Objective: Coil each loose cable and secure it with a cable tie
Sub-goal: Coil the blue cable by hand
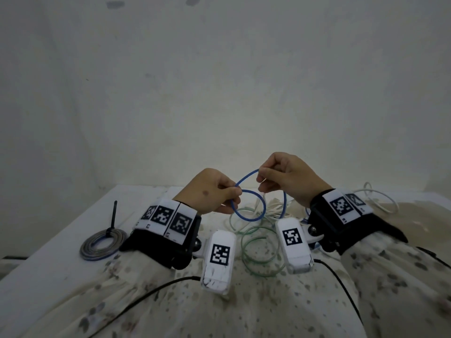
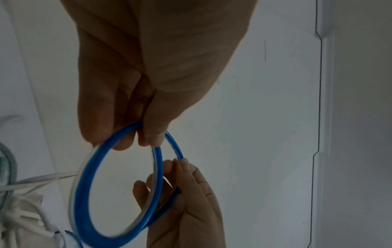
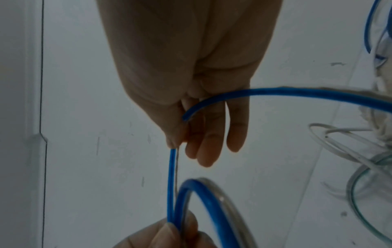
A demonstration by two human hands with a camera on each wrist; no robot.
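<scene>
Both hands hold a thin blue cable (image 1: pixel 246 181) up above the white table. My left hand (image 1: pixel 219 191) pinches a small blue loop (image 1: pixel 249 206) (image 2: pixel 118 184) between thumb and fingers. My right hand (image 1: pixel 275 174) pinches the strand (image 3: pixel 172 181) a short way to the right and higher. From there the blue cable (image 3: pixel 297 93) runs down behind the right hand to the table. A coiled grey cable (image 1: pixel 103 243) with a black tie (image 1: pixel 113 215) standing up from it lies at the left.
Loose green cable loops (image 1: pixel 258 247) lie on the table between my wrists. A white cable (image 1: pixel 375 198) curls at the right, and a bundle of white ties (image 1: pixel 271 208) lies under my hands. A pale wall stands behind the table (image 1: pixel 136 193).
</scene>
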